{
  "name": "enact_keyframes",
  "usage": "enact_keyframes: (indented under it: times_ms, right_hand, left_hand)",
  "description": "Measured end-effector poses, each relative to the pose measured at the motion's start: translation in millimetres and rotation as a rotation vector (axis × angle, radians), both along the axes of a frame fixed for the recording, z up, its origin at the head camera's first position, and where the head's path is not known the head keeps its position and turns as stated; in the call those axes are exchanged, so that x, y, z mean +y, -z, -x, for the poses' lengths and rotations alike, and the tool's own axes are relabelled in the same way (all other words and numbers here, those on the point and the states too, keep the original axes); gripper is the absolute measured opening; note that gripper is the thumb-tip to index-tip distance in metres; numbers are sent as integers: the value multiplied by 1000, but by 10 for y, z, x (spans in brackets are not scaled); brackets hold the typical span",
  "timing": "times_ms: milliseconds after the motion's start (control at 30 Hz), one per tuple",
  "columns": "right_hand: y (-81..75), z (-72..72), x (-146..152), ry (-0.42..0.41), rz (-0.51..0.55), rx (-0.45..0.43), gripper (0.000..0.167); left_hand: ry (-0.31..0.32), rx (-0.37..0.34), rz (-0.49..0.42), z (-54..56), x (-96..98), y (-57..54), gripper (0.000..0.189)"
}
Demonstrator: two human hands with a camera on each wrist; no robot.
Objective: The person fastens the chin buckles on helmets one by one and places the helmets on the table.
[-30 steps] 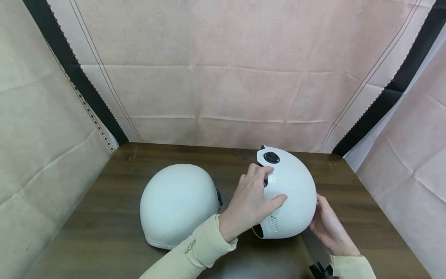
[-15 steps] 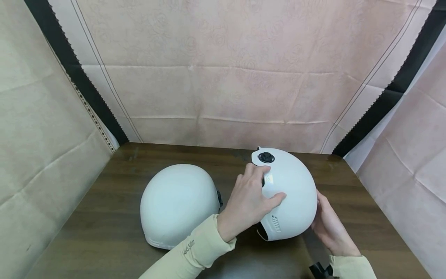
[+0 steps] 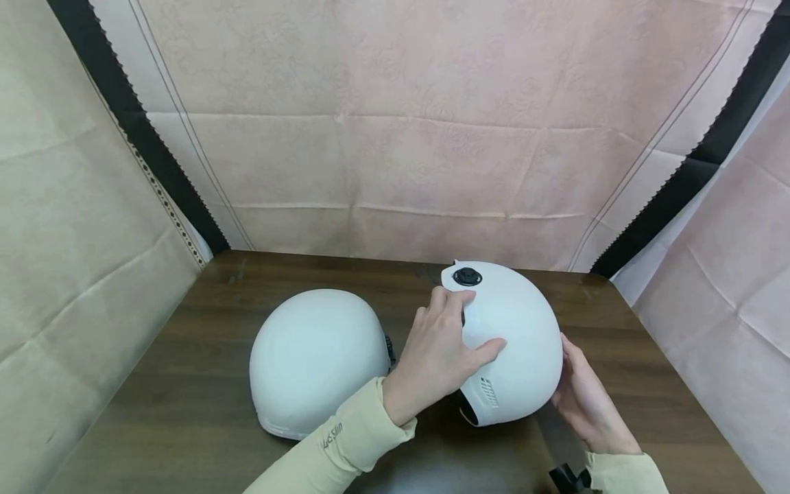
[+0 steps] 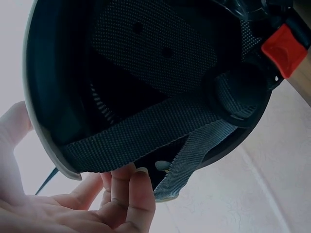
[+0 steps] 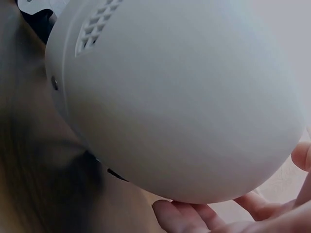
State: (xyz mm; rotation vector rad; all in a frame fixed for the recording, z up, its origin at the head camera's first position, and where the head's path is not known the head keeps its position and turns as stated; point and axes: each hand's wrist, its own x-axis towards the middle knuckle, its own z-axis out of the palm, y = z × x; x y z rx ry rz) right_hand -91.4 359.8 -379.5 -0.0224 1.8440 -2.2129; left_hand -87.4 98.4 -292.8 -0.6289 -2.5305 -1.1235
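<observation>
A white helmet [image 3: 518, 350] is held tilted over the table between both hands, its open side facing left. My left hand [image 3: 435, 357] grips its rim, thumb on the outer shell. In the left wrist view the other fingers [image 4: 141, 194] reach in by the dark webbing strap [image 4: 146, 128]; a red buckle piece [image 4: 285, 51] shows at the upper right. My right hand [image 3: 589, 405] holds the rounded shell from the right, with fingertips [image 5: 170, 216] against its underside in the right wrist view. A black round knob [image 3: 467, 276] sits near the helmet's top end.
A second white helmet [image 3: 317, 363] stands dome up on the brown wooden table [image 3: 204, 384], left of the held one. A pale fabric wall [image 3: 395, 165] rises behind the table, with more fabric at both sides.
The held helmet has turned slightly, its knob end moving left and its lower rim a little right. My left hand has shifted slightly left with it; the other helmet stays put.
</observation>
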Motion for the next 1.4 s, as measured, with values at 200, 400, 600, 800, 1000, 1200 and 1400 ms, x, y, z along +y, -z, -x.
enact_keyframes:
  times_ms: [200,400,600,800,1000,1200,1400]
  right_hand:
    - [5,-11,15,2,-4,27,53]
    - [3,-28,30,22,-46,44,54]
    - [-24,-30,48,48,-55,37,50]
    - [-29,-26,64,56,-13,33,40]
    - [-30,-18,58,55,-28,41,42]
    - [-53,-26,58,57,-86,28,44]
    - [-90,-43,73,51,-90,63,44]
  left_hand:
    - [-8,-14,14,13,-5,-8,69]
    - [-16,-9,23,32,-14,8,71]
    - [-30,27,39,44,-24,22,72]
    - [-40,31,48,49,-26,35,72]
    - [-39,24,65,42,-28,49,73]
    - [-41,-6,60,45,-38,55,74]
    - [-24,-98,36,60,-51,72,75]
